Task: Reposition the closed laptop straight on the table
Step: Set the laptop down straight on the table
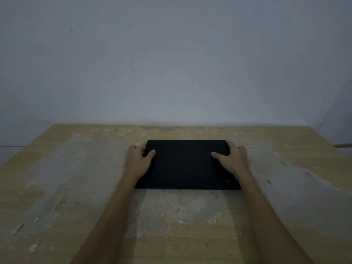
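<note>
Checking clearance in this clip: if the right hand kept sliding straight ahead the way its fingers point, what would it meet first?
The right hand grips the closed laptop at its right edge, pointing away toward the wall. Ahead lies only bare table, then the wall; nothing else seems in line, though depth is uncertain.

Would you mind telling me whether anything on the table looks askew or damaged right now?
The closed laptop sits about square to the table, both hands holding its sides. What stands out is the tabletop itself: its wood-look surface is worn away in large grey patches.
</note>
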